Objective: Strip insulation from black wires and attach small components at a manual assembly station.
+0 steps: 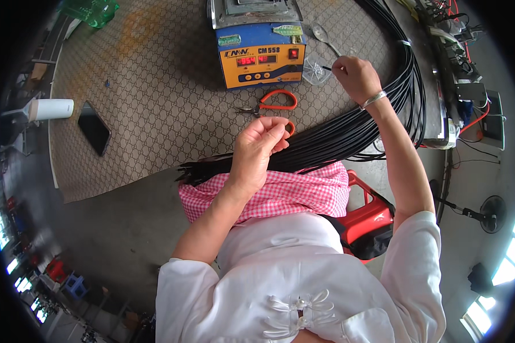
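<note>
My right hand (357, 80) is raised beside a small clear plastic bag (315, 73), with finger and thumb pinched on a thin black piece, perhaps a cable end, pointing at the bag. Pale thin bits show in the bag. A metal spoon (320, 33) lies just beyond, its handle reaching toward that hand. My left hand (262, 146) is closed in a pinch over the table's near edge; what it holds, if anything, is hidden. Orange-handled scissors (280, 99) lie just past it, partly covered. A thick bundle of black cables (349, 134) curves along the table on the right.
A blue and orange box-shaped device (260, 60) with lit red digits and a metal top stands ahead. On the left lie a phone (94, 128) and a white cup (51, 109), with a green bottle (91, 11) farther back. A red stool (365, 214) is beside my lap.
</note>
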Demonstrator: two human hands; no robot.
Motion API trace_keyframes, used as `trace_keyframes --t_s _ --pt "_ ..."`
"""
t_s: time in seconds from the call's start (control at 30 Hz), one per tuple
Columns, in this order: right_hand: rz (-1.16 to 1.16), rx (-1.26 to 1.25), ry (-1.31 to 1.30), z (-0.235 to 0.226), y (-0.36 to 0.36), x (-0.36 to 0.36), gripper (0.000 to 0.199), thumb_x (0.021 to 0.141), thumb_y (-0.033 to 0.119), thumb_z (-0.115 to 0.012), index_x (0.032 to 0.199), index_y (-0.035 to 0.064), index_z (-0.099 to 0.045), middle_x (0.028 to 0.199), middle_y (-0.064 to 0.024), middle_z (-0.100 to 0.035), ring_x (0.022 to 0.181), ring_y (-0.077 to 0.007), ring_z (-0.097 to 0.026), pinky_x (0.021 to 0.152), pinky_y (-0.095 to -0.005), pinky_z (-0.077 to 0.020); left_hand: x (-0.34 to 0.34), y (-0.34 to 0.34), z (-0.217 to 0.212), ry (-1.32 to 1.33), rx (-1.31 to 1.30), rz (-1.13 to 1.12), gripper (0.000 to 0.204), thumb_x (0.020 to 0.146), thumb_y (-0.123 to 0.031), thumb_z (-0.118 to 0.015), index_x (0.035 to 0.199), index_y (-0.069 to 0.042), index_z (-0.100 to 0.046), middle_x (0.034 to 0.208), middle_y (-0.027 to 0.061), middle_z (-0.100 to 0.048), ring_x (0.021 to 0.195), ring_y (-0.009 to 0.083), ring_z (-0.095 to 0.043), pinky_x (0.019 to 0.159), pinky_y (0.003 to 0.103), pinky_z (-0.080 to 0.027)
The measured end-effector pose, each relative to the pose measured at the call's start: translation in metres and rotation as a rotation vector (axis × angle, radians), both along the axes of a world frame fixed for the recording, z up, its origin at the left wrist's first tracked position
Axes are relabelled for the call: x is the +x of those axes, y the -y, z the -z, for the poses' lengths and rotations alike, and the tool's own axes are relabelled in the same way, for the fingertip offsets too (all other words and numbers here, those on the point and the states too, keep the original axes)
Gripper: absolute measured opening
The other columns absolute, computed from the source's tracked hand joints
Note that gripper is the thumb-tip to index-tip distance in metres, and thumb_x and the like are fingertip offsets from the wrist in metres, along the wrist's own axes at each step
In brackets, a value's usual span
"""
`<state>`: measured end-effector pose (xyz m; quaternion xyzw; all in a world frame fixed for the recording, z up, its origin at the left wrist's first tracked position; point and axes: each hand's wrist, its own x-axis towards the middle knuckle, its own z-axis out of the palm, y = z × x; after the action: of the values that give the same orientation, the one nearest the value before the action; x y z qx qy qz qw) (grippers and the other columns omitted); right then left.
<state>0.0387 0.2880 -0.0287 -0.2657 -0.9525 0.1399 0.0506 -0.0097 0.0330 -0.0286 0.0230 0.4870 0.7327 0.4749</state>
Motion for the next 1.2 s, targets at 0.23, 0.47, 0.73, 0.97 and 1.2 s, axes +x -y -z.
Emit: trace_keyframes --t_s 0.23,0.47,0.73,0.97,1.2 --pt "-0.073 0.008 0.002 -0.011 -0.001 -0.001 0.012 0.074 0.014 -0.056 0.079 0.0067 -0.065 0.075 -0.0118 -0.062 0.071 -0.0294 -0.060 0.066 -0.0364 -0.0477 -0.002 0.004 0.003 0.026 0.020 0.012 0.014 0.085 -0.011 -0.056 0.097 -0.004 -0.059 0.081 0.0005 -0.058 0.071 0.0065 -0.053 0.068 0.020 -0.045" --pt "-0.164 0.076 -0.026 -0.015 -0.003 0.008 0.008 0.074 0.009 -0.058 0.077 0.0074 -0.064 0.078 -0.0099 -0.057 0.075 -0.0279 -0.058 0.067 -0.0371 -0.0457 -0.004 0.009 0.006 0.005 0.007 0.035 0.014 0.085 -0.011 -0.056 0.097 -0.004 -0.058 0.081 0.0002 -0.058 0.071 0.0062 -0.053 0.068 0.019 -0.045" --pt "-0.210 0.208 0.216 -0.016 -0.008 -0.011 0.018 0.078 0.015 -0.051 0.076 0.0024 -0.063 0.080 -0.0140 -0.060 0.078 -0.0294 -0.059 0.069 -0.0375 -0.0473 -0.005 0.012 0.007 0.018 -0.029 0.024 0.014 0.086 -0.012 -0.054 0.097 -0.003 -0.058 0.081 0.0014 -0.058 0.071 0.0068 -0.053 0.068 0.020 -0.045" --pt "-0.205 0.215 0.311 -0.011 -0.010 -0.022 0.022 0.077 0.016 -0.049 0.076 0.0000 -0.063 0.077 -0.0168 -0.062 0.074 -0.0323 -0.060 0.067 -0.0388 -0.0485 -0.005 0.015 0.012 0.025 -0.025 0.041 0.016 0.085 -0.014 -0.055 0.097 -0.003 -0.058 0.081 0.0028 -0.059 0.070 0.0067 -0.054 0.066 0.019 -0.045" --pt "-0.228 -0.113 0.015 -0.058 -0.017 -0.017 0.015 0.073 0.016 -0.059 0.077 0.0028 -0.064 0.071 -0.0114 -0.063 0.064 -0.0223 -0.061 0.060 -0.0313 -0.0476 -0.008 0.020 0.016 0.074 -0.018 0.033 0.013 0.086 -0.012 -0.054 0.096 -0.004 -0.058 0.080 0.0005 -0.057 0.071 0.0068 -0.051 0.068 0.020 -0.043"
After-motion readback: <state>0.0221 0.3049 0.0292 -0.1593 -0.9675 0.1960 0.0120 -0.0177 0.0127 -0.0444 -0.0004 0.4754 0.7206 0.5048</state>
